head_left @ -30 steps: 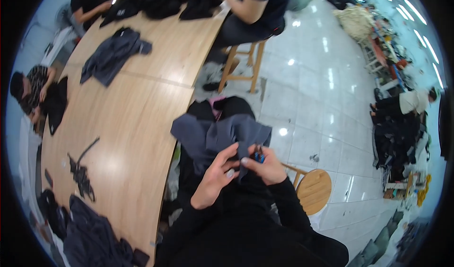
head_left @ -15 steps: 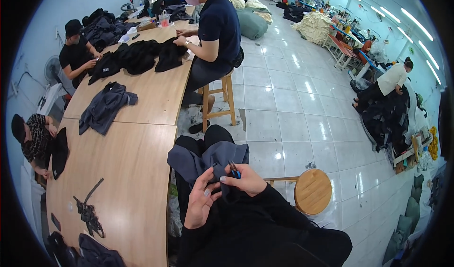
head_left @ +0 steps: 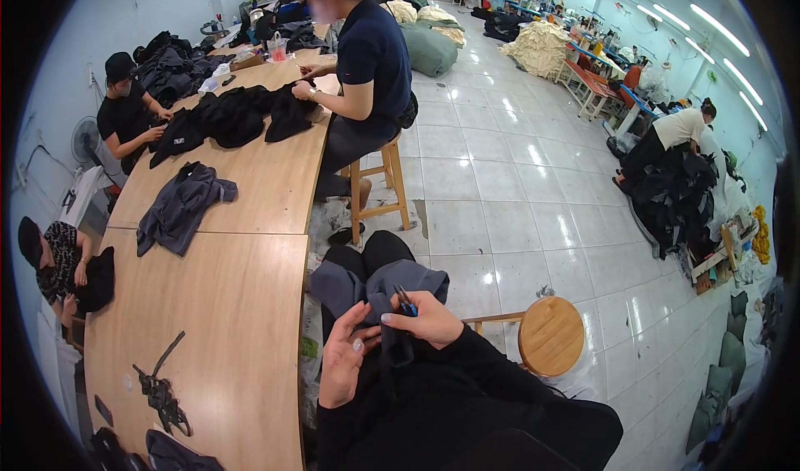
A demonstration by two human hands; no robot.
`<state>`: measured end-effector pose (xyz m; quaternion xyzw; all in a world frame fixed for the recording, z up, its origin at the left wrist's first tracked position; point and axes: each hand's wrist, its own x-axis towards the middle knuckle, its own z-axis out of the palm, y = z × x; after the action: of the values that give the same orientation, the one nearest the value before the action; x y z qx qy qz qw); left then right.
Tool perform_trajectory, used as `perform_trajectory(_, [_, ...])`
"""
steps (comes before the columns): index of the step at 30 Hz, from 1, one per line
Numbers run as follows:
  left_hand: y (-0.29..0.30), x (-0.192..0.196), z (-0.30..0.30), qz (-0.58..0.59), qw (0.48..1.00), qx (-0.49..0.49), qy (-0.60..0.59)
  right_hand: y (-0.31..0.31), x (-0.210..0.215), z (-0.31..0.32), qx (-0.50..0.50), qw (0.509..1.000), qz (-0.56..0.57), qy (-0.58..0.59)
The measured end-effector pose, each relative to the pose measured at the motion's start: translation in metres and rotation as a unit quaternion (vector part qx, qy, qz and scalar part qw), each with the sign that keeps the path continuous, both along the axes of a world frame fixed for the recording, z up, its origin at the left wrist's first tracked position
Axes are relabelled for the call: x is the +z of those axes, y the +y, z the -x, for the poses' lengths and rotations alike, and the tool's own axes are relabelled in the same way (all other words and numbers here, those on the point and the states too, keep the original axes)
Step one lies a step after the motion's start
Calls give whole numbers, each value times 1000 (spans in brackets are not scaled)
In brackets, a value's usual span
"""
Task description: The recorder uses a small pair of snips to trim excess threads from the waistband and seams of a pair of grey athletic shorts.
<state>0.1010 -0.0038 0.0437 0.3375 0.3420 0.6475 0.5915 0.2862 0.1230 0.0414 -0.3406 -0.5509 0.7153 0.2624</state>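
1. The grey cloth (head_left: 429, 283) lies over the person's lap, just beside the wooden counter (head_left: 200, 304).
2. The right hand (head_left: 429, 321) has its fingers closed around small blue snips (head_left: 408, 308), and its thumb presses a strip of the cloth. The dark tips of the snips poke up.
3. The left hand (head_left: 340, 363) touches the other side of that strip. I can't tell if its fingers squeeze tight.
4. Since one second ago, the view has tipped up, so more of the room shows.
5. Both hands stay on the strip, and the snips stay in the right one. So the work looks to be at about the same spot.
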Motion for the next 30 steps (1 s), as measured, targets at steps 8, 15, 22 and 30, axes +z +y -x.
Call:
perform_trajectory(8, [23, 5, 27, -55, 974, 16, 220, 6, 49, -44, -159, 973, 68, 152])
perform_trajectory(15, [39, 15, 41, -169, 896, -6, 410, -13, 86, -46, -147, 953, -11, 266])
perform_trajectory(22, [46, 14, 48, -204, 896, -58, 391, -25, 98, -21, -103, 956, -23, 274])
perform_trajectory(30, [37, 6, 72, -200, 889, -95, 401, -22, 95, 13, -92, 953, -36, 288])
